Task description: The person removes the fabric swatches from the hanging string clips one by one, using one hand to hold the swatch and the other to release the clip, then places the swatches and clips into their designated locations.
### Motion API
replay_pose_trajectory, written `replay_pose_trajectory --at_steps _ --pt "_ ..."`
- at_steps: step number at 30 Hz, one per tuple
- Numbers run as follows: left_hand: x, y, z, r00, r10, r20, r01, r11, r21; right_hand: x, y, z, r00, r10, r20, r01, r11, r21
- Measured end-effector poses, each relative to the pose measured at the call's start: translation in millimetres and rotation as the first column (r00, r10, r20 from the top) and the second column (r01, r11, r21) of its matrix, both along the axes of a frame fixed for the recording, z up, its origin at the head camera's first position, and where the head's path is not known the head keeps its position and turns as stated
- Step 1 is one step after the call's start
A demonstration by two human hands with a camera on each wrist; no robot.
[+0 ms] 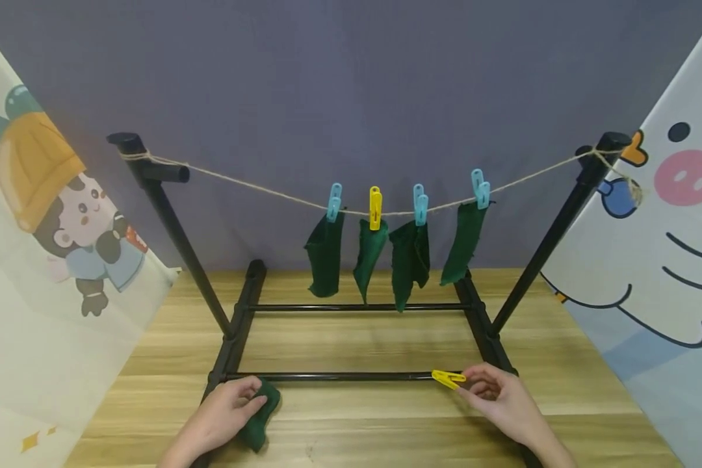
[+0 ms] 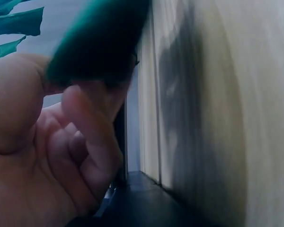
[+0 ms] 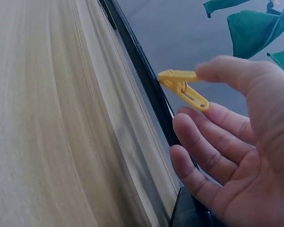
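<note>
My left hand point(image 1: 227, 411) pinches a piece of dark green cloth point(image 1: 260, 419) between thumb and fingers, near the front left of the black frame; the cloth hangs down from the fingertips. At the front right, my right hand point(image 1: 500, 396) holds a yellow clothespin point(image 1: 447, 378) by its handle ends, and its nose points left. In the right wrist view the clothespin point(image 3: 183, 87) sits between thumb and index finger, the other fingers loosely bent. Both hands are close to the frame's front bar point(image 1: 339, 376).
A string point(image 1: 257, 189) runs between two black posts point(image 1: 181, 240). Several green cloths point(image 1: 325, 257) hang on it from blue clothespins point(image 1: 335, 203) and one yellow clothespin point(image 1: 376, 208). The frame stands on a wooden table point(image 1: 351, 422), with printed panels point(image 1: 47, 364) at both sides.
</note>
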State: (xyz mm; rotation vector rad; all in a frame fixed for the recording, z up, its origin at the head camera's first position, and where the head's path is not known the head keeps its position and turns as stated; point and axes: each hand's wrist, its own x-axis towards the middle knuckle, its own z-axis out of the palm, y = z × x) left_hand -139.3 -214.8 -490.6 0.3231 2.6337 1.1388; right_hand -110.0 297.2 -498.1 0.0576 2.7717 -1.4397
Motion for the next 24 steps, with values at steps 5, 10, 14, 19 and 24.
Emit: replay_pose_trajectory --at_steps 5,10,14,19,24 --pt "-0.9 3 -1.6 1.000 -0.020 0.016 0.021 0.999 -0.050 2.9 6 0.4 0.997 0.070 -0.021 -0.070 0.997 -0.006" --pt "-0.5 3 -1.0 0.999 -0.015 0.033 0.018 0.996 -0.088 5.8 9 1.8 0.992 0.112 -0.055 -0.109 0.993 0.045" --pt "-0.7 1 0.9 0.999 -0.031 0.015 0.033 0.992 -0.118 8.7 9 2.7 0.991 0.130 -0.036 -0.126 0.987 0.096" --pt "-0.7 1 3.1 1.000 -0.008 -0.021 0.005 0.989 -0.148 11.9 10 4.3 0.982 0.184 0.032 -0.186 0.970 0.156" --pt "2.4 1 4.8 0.999 0.007 -0.043 -0.014 0.989 -0.147 11.7 8 3.5 0.972 0.224 0.071 -0.234 0.950 0.208"
